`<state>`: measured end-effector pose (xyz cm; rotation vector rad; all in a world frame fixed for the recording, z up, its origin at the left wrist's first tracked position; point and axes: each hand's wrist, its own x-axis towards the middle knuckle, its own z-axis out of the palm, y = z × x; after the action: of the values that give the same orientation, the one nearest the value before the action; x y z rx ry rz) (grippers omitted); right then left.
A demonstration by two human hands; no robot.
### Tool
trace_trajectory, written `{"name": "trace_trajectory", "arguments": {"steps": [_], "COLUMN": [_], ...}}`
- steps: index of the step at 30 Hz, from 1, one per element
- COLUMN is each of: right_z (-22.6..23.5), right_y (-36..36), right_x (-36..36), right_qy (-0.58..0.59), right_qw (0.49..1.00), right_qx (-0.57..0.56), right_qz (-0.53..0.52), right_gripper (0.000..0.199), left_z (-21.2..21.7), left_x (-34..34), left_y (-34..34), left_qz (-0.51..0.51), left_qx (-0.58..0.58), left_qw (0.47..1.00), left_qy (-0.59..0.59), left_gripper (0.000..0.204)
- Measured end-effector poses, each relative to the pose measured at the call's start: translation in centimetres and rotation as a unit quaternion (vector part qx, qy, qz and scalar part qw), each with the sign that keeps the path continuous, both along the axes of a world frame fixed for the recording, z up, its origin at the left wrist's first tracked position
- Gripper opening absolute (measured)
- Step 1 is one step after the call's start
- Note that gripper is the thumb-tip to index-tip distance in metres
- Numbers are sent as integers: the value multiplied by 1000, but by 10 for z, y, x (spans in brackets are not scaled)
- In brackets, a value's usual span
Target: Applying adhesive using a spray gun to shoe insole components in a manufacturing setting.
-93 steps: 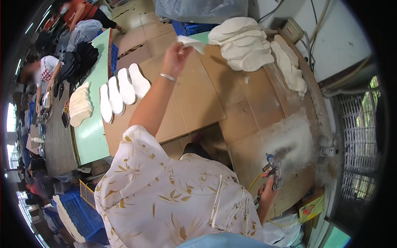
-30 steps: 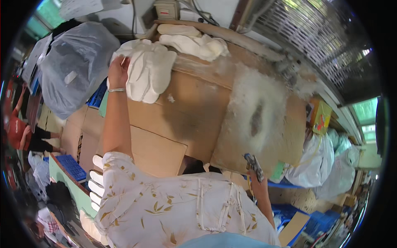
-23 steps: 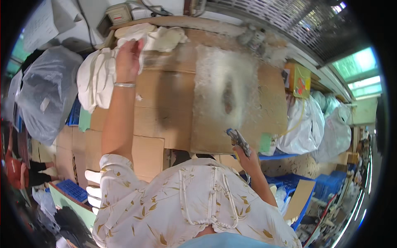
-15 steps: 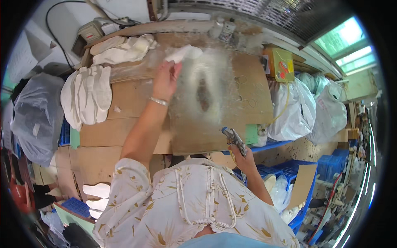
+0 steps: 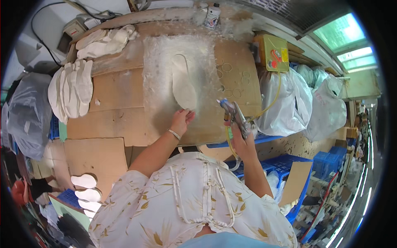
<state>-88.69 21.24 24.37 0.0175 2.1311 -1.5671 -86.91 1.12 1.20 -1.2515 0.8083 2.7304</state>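
Observation:
A white shoe insole (image 5: pixel 184 84) lies lengthwise on a whitish, residue-coated patch (image 5: pixel 157 62) of the cardboard work surface. My left hand (image 5: pixel 182 121) is at the insole's near end, thumb and fingers pinched at its edge. To the right, my right hand (image 5: pixel 243 142) is wrapped round a metal spray gun (image 5: pixel 234 115), its blue-tipped nozzle toward the insole and apart from it. A yellow hose (image 5: pixel 275 97) runs from beside the gun to a yellow container (image 5: pixel 271 51) at the back right.
White insoles are piled at the left (image 5: pixel 72 89) and back left. A bottle (image 5: pixel 212 16) stands at the back edge. Stuffed plastic bags (image 5: pixel 285 101) flank the surface. Blue crates (image 5: pixel 293 165) sit low at right; more insoles (image 5: pixel 87 194) lie low at left. Another person (image 5: pixel 20 192) is far left.
My left hand has come from the far edge toward me. The insole, lifted and folded at the far side before, now lies flat. My right hand has raised the spray gun slightly.

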Motion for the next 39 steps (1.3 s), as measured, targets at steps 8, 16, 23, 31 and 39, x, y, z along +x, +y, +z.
{"name": "trace_trajectory", "arguments": {"steps": [8, 16, 23, 31, 39], "right_z": [-9, -21, -11, -20, -20], "right_y": [-63, -78, -94, -89, -84], "right_x": [-48, -66, -54, -57, -50], "right_qy": [175, 167, 149, 153, 197], "right_qw": [976, 981, 984, 984, 975], "right_qx": [-1, 5, 24, 19, 33], "right_qz": [127, 102, 93, 86, 102], "right_gripper": [23, 23, 20, 21, 21], "left_z": [-8, -3, -6, -7, -7], "left_x": [2, 3, 5, 5, 5], "left_y": [1, -2, -7, -8, -8], "left_qz": [-18, -22, -38, -51, -59], "left_qx": [-63, -46, -44, -57, -62], "left_qw": [997, 998, 998, 996, 995], "left_qy": [-34, -45, -36, -37, -44], "left_gripper": [15, 15, 13, 13, 12]}}
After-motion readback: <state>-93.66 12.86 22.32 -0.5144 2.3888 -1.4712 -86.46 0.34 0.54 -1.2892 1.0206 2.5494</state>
